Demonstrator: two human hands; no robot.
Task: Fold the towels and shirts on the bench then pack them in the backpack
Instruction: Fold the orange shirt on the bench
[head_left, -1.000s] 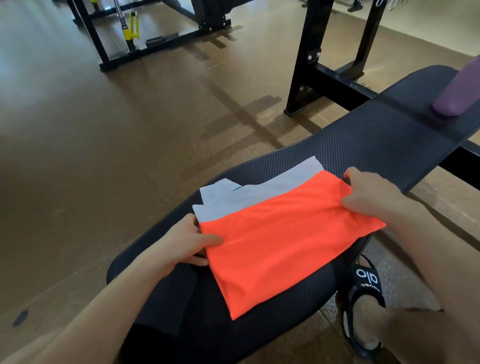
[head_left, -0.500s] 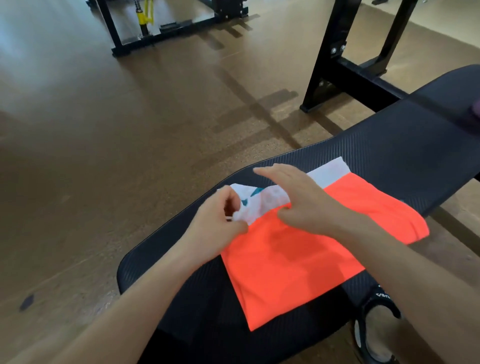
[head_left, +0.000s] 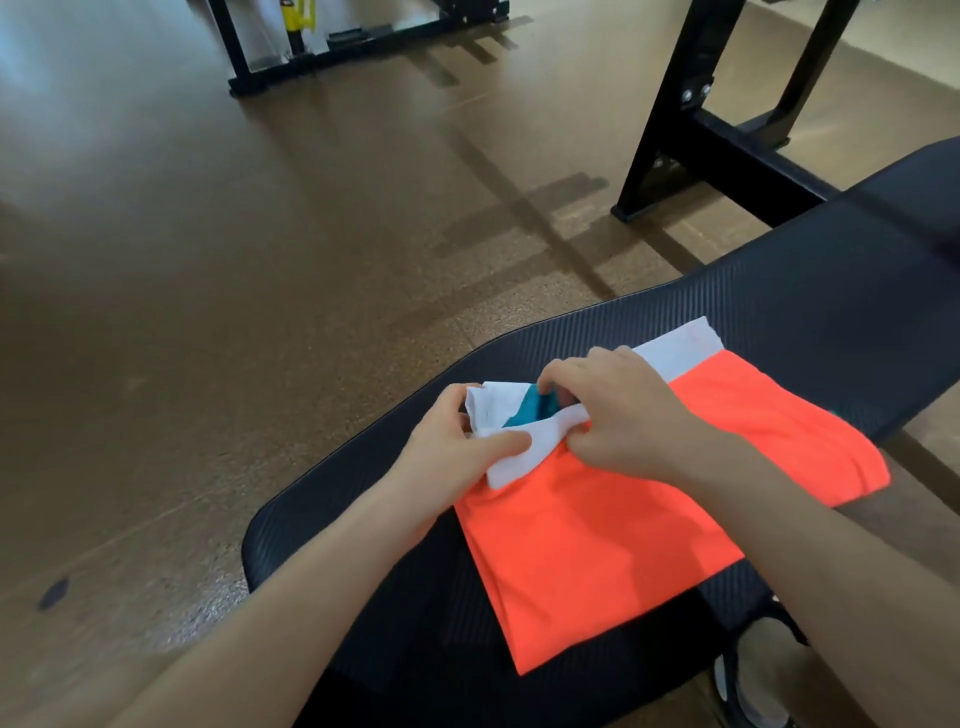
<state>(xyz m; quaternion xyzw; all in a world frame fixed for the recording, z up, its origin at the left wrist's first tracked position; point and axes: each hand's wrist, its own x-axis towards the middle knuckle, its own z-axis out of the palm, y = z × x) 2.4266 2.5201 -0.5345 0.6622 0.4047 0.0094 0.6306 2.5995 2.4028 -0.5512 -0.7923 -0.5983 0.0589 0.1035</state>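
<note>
Pinching the white cloth with a teal patch (head_left: 506, 410) at the far left corner of a folded bright orange shirt (head_left: 613, 519), both the left hand (head_left: 457, 441) and right hand (head_left: 618, 415) held its loose edge on the black padded bench (head_left: 779, 301). Folding was apparently underway; next, that flap likely needed tucking flat. No backpack was visible.

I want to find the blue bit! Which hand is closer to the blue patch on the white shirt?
Right. The right hand has its fingers curled right at the blue patch; the left hand pinches the white shirt further left.
</note>
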